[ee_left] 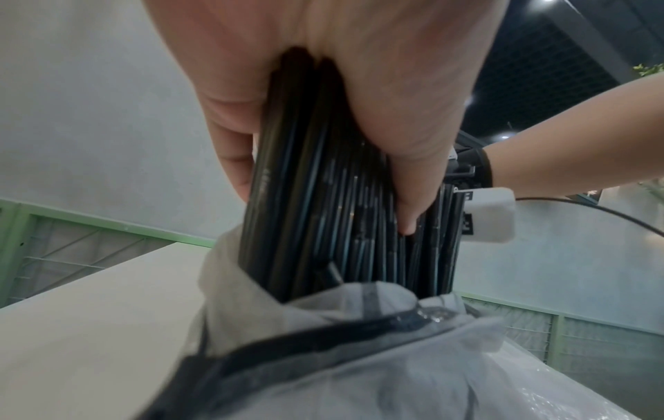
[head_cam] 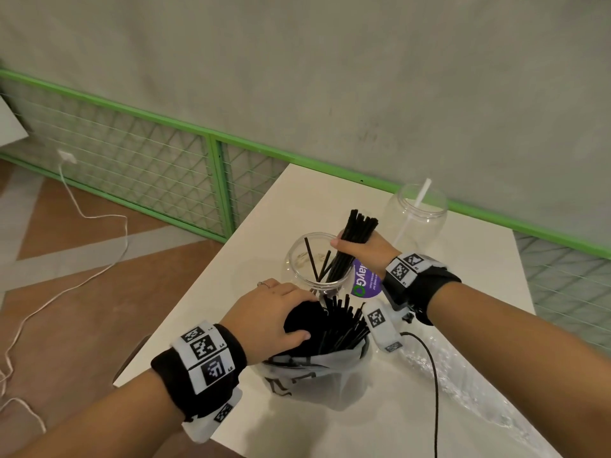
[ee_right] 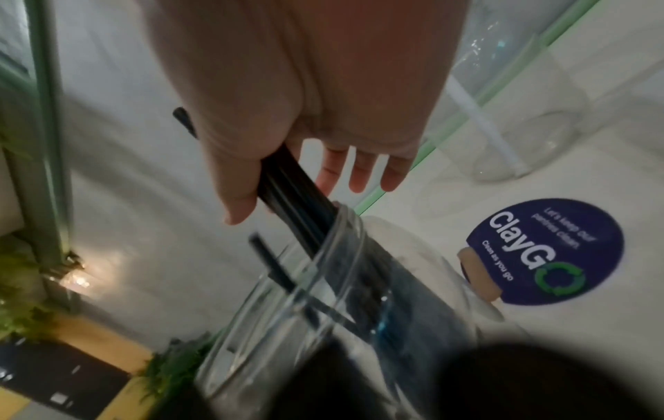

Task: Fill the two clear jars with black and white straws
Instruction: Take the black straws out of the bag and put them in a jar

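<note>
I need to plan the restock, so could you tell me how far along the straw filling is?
Early. Done: the near jar holds a few loose black straws; the far jar holds one white straw. In hand: the right hand lowers a black bundle into the near jar; the left hand grips more in the bag. Left: most of both jars.

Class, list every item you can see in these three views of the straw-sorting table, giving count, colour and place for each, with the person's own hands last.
near jar: one, clear, mid-table, a few loose black straws inside.
far jar: one, clear, by the table's back edge, holding one white straw.
black straw bundle: one, black, lower ends in the near jar.
bag of straws: one, whitish plastic, at the table's front, full of black straws.
sticker: one, purple with a green ring, on the table beside the near jar.
table: one, white.
cable: one, black, trailing from the right wrist.
left hand: grips straws in the bag.
right hand: grips the black straw bundle.
</note>
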Action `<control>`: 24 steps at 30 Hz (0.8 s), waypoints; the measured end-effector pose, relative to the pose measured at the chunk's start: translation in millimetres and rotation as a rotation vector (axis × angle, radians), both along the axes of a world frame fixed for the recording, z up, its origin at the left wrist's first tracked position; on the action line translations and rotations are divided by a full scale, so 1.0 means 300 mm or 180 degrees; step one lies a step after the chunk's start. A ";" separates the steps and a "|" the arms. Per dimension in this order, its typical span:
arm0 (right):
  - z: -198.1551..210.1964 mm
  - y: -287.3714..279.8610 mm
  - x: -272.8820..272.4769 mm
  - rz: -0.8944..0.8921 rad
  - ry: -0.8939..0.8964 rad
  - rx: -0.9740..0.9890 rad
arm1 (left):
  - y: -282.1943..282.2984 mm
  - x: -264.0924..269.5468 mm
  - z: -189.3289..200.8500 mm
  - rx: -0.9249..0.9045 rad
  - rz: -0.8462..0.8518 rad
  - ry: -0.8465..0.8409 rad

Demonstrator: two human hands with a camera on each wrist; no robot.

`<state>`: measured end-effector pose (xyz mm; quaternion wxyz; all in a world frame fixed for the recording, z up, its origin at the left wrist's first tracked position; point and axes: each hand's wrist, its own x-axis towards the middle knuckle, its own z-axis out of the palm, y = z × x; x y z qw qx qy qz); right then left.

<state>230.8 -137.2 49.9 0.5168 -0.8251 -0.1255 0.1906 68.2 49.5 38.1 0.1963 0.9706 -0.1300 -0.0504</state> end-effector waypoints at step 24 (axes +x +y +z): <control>-0.143 -0.149 -0.384 0.0483 0.0276 0.0071 | -0.007 0.036 0.003 -0.0392 0.0018 -0.0042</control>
